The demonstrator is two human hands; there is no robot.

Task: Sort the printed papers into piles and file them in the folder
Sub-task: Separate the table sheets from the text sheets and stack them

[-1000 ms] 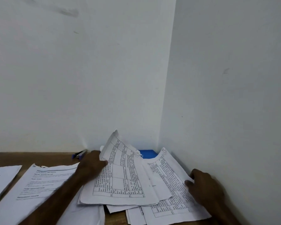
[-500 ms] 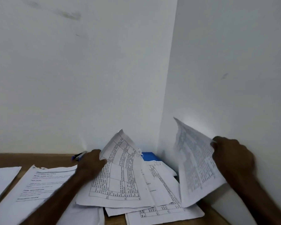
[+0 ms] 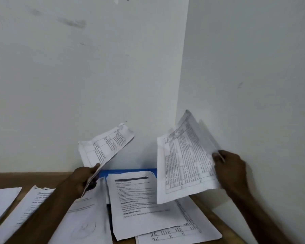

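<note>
1. Some papers [image 3: 5, 199] lie flat on the left of the brown table [image 3: 25, 178].
2. The left hand [image 3: 81, 180] pinches a curled sheet [image 3: 104, 147] by its edge, up in the air.
3. The blue folder [image 3: 128, 172] lies at the back by the wall (papers cover most of it).
4. The right hand [image 3: 231, 171] grips a grid sheet [image 3: 185, 166], lifted too.

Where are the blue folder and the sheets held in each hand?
blue folder [image 3: 120, 171]: head view, its bare far edge.
left-hand sheet [image 3: 104, 147]: head view, middle of its printed face.
right-hand sheet [image 3: 185, 166]: head view, middle of its table.
</note>
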